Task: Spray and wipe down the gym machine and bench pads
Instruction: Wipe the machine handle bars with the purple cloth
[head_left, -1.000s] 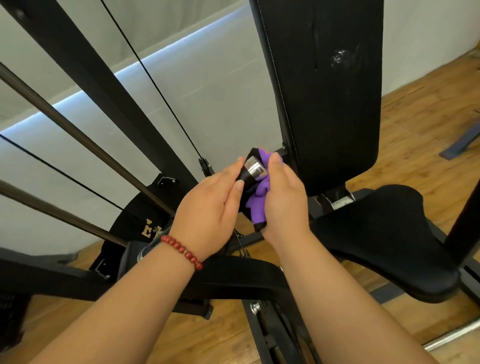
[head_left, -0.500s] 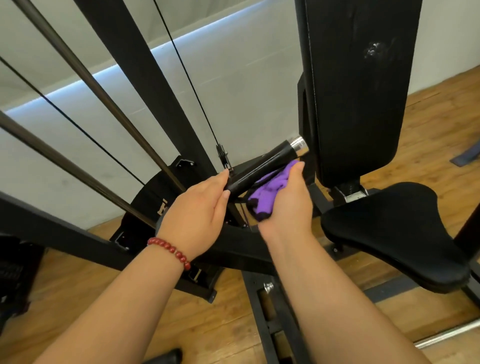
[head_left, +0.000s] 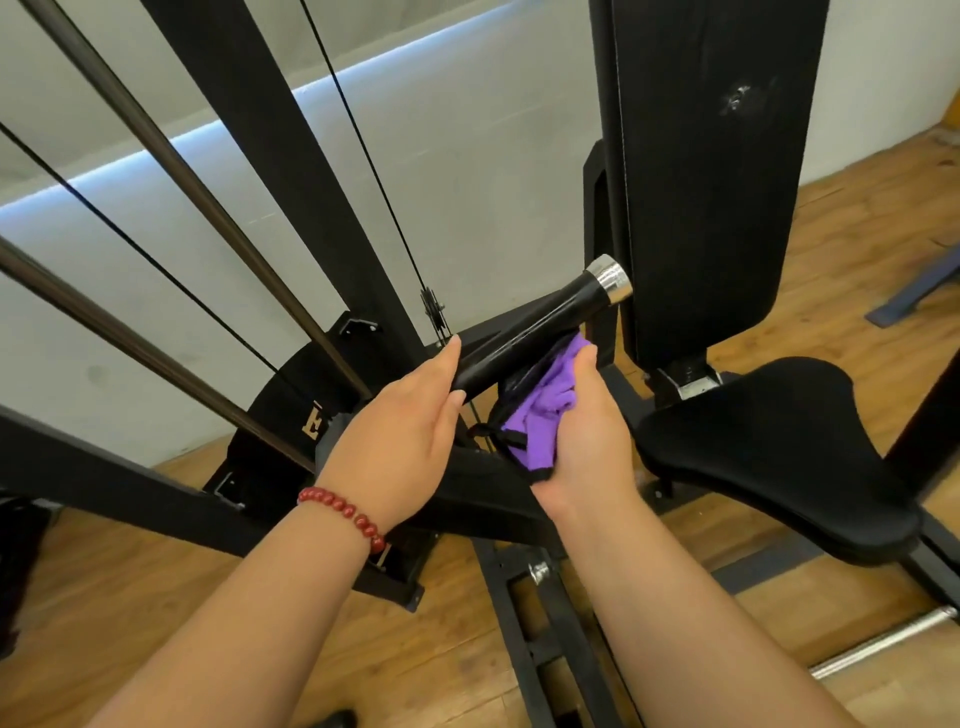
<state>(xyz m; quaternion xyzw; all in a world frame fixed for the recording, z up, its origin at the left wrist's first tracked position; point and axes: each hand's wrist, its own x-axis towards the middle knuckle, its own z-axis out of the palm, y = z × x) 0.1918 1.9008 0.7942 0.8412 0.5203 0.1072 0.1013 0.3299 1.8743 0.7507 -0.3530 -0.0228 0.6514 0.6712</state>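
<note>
While the left hand grips the lower end of the black handle, whose long axis climbs up and right to a chrome cap, the right hand, fingers curled round the purple cloth, sits just beneath it, nearer that cap end.

You have under you a floor of light brown wooden planks. The black steel base of the gym machine stands directly on it, and one long rail of this base runs towards you with a silver bolt on it. At your lower right a chrome bar lies low over the planks. Far right, a flat grey-blue beam rests on the floor. At the bottom edge a dark shoe tip touches it.
</note>
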